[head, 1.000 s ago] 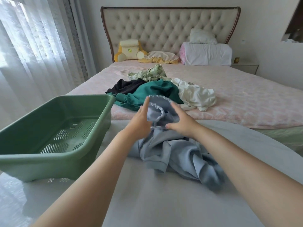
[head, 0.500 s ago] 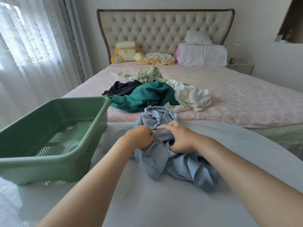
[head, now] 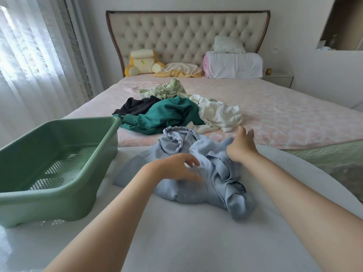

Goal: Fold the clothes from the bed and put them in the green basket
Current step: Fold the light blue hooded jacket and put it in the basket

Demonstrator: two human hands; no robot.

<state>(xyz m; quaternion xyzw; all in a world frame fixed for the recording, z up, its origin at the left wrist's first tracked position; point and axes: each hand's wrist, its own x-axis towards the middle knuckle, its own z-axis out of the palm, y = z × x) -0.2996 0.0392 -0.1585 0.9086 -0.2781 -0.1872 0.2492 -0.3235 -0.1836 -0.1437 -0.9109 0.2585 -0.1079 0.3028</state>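
Note:
A crumpled light blue garment (head: 208, 154) lies on the white surface in front of me, its gathered waistband toward the bed. My left hand (head: 176, 167) hovers over its left part, fingers spread and blurred. My right hand (head: 240, 146) rests at the garment's right edge with the fingers stretched apart. The green basket (head: 82, 122) stands to the left on the same surface, with nothing inside. On the pink bed (head: 284, 118) behind lies a pile: a teal garment (head: 169, 114), a black one (head: 135, 105), a white one (head: 218, 114) and a leaf-print one (head: 165, 91).
At the tufted headboard (head: 186, 36) sit a yellow plush cushion (head: 143, 61), a cream and yellow cloth (head: 180, 69) and white pillows (head: 233, 64). Sheer curtains (head: 35, 65) hang on the left. A nightstand (head: 279, 80) stands at the right of the bed.
Both hands have let go of the blue garment's waistband and moved apart, the right hand going right. The garment has dropped and spread on the surface.

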